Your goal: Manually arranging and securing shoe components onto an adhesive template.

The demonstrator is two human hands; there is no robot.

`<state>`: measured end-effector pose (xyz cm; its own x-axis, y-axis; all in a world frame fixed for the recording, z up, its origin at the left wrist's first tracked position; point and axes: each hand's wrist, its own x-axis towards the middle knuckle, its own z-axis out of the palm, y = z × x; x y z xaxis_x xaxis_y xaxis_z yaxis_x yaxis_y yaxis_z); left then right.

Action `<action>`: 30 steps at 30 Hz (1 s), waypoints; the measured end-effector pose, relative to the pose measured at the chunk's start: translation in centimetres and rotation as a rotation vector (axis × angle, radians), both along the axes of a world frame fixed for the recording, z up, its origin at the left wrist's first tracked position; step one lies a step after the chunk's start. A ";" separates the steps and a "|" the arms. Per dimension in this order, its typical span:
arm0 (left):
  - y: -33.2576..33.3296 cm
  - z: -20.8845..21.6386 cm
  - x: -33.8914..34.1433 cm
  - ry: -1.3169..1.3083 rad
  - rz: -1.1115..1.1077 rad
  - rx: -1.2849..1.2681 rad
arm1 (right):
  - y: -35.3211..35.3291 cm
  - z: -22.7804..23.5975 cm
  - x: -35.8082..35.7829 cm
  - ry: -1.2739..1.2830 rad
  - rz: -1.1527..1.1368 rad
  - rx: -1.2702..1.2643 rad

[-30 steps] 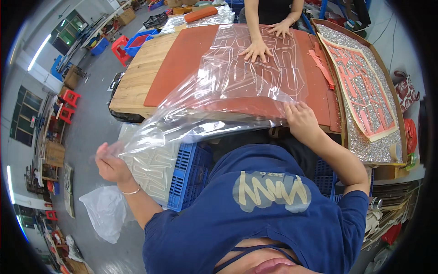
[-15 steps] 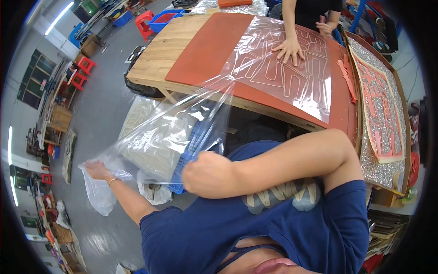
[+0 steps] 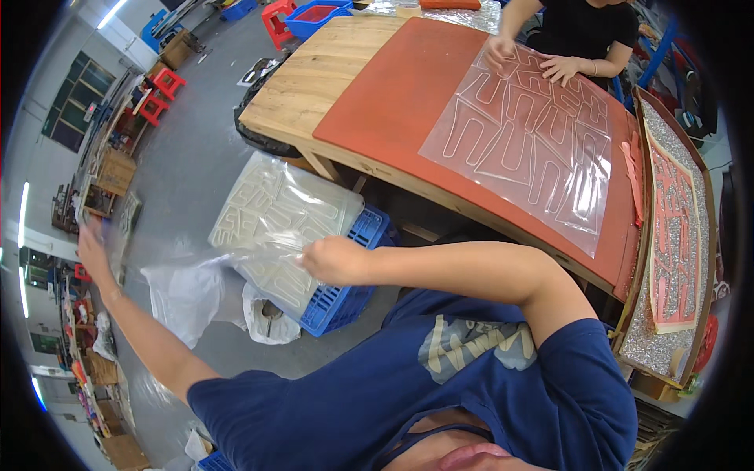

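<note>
My right hand (image 3: pixel 336 261) is closed in a fist on one edge of a clear plastic film (image 3: pixel 263 257). The film stretches leftward toward my left hand (image 3: pixel 94 250), far out at the left; that hand is blurred but appears closed on the film's other side. Beneath the film lies a stack of pale sheets with cut-out outline shapes (image 3: pixel 271 208), resting on a blue plastic crate (image 3: pixel 339 306). On the table's red mat (image 3: pixel 397 86) is a clear sheet with raised outline shapes (image 3: pixel 514 145).
Across the wooden table (image 3: pixel 294 82), a co-worker's hands (image 3: pixel 561 69) touch the clear sheet's far edge. White plastic bags (image 3: pixel 186 294) sit left of the crate. A glittery panel with pink cut shapes (image 3: pixel 674 235) stands to the right. Red stools (image 3: pixel 167 81) are at the far left.
The film has come off the table sheet and swung left and down over the stack. My left hand moved outward and up. The co-worker's hands shifted to the sheet's far edge.
</note>
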<state>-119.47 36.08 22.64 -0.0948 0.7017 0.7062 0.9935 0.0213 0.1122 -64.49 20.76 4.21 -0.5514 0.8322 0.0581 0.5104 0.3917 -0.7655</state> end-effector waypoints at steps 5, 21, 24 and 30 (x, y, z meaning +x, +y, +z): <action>22.0 6.1 22.6 0.596 -0.024 0.311 | 7.5 -2.1 6.2 0.239 -0.324 -0.463; 36.6 -6.9 62.4 -0.300 -0.509 -0.060 | 14.1 -6.0 14.0 0.843 -0.575 -1.044; 36.2 -9.5 64.6 -0.357 -0.670 -0.142 | 14.6 -6.7 14.7 0.884 -0.615 -1.076; 25.6 -13.7 62.1 -0.033 -0.624 -0.481 | 14.6 -6.7 15.3 0.972 -0.563 -1.101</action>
<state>-57.37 61.72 8.98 0.4016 0.8597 0.3155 0.8342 -0.4856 0.2613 -49.24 35.33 -2.49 -0.2821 0.7809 -0.5573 -0.4455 -0.6211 -0.6448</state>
